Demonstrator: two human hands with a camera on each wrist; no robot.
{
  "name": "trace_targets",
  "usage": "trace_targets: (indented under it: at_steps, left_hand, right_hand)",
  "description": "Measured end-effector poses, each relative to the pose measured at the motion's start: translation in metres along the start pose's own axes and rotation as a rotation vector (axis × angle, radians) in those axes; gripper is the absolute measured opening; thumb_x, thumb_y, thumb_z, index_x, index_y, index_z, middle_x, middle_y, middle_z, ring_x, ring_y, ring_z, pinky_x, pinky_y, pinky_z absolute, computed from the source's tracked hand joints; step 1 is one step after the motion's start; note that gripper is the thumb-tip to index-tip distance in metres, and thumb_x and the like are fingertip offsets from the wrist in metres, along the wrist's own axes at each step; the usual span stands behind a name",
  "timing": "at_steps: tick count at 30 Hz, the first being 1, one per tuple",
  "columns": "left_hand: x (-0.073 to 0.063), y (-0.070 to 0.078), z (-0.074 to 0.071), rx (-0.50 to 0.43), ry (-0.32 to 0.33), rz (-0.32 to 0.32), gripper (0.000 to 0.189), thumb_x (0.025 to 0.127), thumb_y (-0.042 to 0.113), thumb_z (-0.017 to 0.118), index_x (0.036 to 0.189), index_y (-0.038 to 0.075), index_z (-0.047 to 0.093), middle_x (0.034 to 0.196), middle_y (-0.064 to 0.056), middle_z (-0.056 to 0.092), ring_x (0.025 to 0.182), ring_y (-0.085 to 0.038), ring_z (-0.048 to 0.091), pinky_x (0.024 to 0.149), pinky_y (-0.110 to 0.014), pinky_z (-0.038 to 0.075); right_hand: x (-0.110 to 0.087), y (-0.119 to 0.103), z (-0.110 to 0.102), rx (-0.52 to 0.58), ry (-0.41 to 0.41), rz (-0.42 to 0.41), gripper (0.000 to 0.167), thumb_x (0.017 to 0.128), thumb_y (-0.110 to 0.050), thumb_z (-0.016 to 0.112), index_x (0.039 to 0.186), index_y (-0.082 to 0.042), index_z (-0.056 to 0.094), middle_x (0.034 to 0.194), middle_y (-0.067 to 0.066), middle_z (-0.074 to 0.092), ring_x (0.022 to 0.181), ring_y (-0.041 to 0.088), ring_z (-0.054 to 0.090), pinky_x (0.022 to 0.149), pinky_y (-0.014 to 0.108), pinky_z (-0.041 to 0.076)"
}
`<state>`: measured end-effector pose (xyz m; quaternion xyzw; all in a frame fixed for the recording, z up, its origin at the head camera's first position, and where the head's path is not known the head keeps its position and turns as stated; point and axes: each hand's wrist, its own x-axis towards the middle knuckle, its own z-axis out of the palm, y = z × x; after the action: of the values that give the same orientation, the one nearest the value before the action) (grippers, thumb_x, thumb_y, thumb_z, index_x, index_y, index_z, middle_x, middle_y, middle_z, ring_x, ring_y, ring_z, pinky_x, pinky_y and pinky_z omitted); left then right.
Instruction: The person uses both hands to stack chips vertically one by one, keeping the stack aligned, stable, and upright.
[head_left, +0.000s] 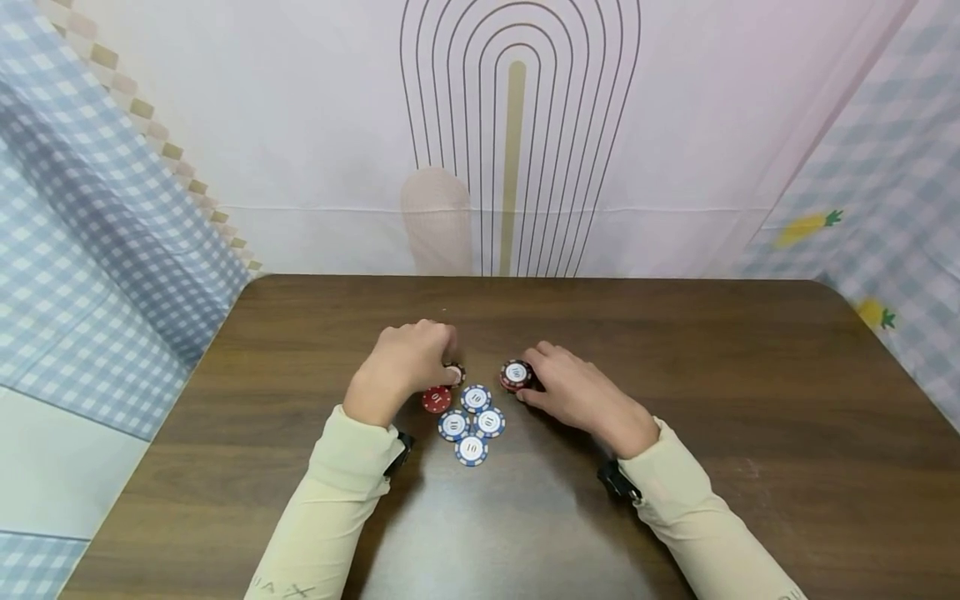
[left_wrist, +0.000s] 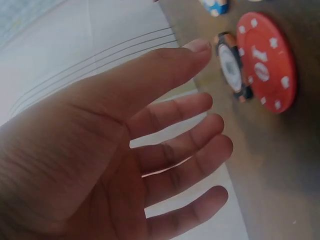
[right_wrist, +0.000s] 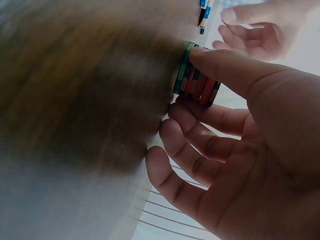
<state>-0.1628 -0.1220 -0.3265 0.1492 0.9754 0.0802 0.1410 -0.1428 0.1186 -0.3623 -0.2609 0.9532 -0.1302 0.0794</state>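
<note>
Blue chips (head_left: 489, 422) on tbl (head_left: 720, 358) nr stack (head_left: 515, 375)

The red chip (left_wrist: 267, 62) and chip stack (head_left: 515, 374) look like smooth plastic, the tabletop (head_left: 750, 358) softly glossy wood grain, the backdrop (head_left: 315, 125) matt, creased cloth.

Loose chips (head_left: 456, 424) lie left of a chip stack (head_left: 515, 375).

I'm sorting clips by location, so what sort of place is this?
Probably a makeshift indoor corner screened with fabric: a brown, wood-look table stands before a pale cloth patterned with arched lines, and blue checked fabric flanks it on both sides.
</note>
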Motion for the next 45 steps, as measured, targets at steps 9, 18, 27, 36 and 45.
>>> trace_targets:
  at_steps: [9,18,27,36,45]
  left_hand:
    - [0.003,0.006,0.005,0.040,-0.045,-0.037,0.025,0.090,0.038,0.085,0.109,0.021,0.081,0.107,-0.001,0.077,0.090,-0.023,0.069,0.089,-0.054,0.054]
    - [0.004,0.009,0.008,0.041,-0.060,-0.058,0.027,0.090,0.036,0.085,0.102,0.014,0.078,0.088,0.000,0.068,0.077,-0.021,0.064,0.081,-0.047,0.054]
    - [0.006,0.008,0.011,0.049,-0.058,-0.031,0.022,0.090,0.037,0.082,0.092,0.016,0.075,0.088,-0.001,0.068,0.075,-0.022,0.063,0.079,-0.046,0.054]
    - [0.003,0.007,0.011,0.067,-0.022,-0.024,0.040,0.085,0.044,0.081,0.068,0.016,0.057,0.069,0.000,0.055,0.066,-0.020,0.055,0.070,-0.042,0.050]
    - [0.000,0.014,0.001,0.050,0.106,0.052,0.027,0.084,0.035,0.076,0.090,0.013,0.062,0.087,-0.002,0.063,0.076,-0.024,0.063,0.071,-0.049,0.056]
  right_hand:
    - [0.000,0.000,-0.002,-0.001,-0.002,-0.002,0.037,0.099,-0.025,0.076,0.126,-0.002,0.066,0.113,0.011,0.063,0.101,0.025,0.064,0.082,0.046,0.058]
    - [-0.001,0.000,0.000,-0.007,-0.003,-0.007,0.036,0.099,-0.026,0.076,0.124,-0.002,0.066,0.112,0.011,0.062,0.101,0.025,0.063,0.081,0.046,0.057]
    - [-0.002,0.000,0.000,-0.012,0.004,-0.008,0.035,0.099,-0.025,0.075,0.123,-0.001,0.066,0.110,0.010,0.062,0.099,0.025,0.063,0.082,0.045,0.057]
    - [-0.002,-0.002,0.000,-0.010,-0.011,0.004,0.037,0.100,-0.026,0.075,0.126,-0.001,0.066,0.112,0.010,0.062,0.101,0.024,0.063,0.085,0.045,0.057]
    - [-0.001,-0.002,0.000,-0.022,-0.004,0.006,0.035,0.100,-0.027,0.075,0.122,-0.002,0.066,0.108,0.010,0.061,0.096,0.023,0.062,0.079,0.044,0.057]
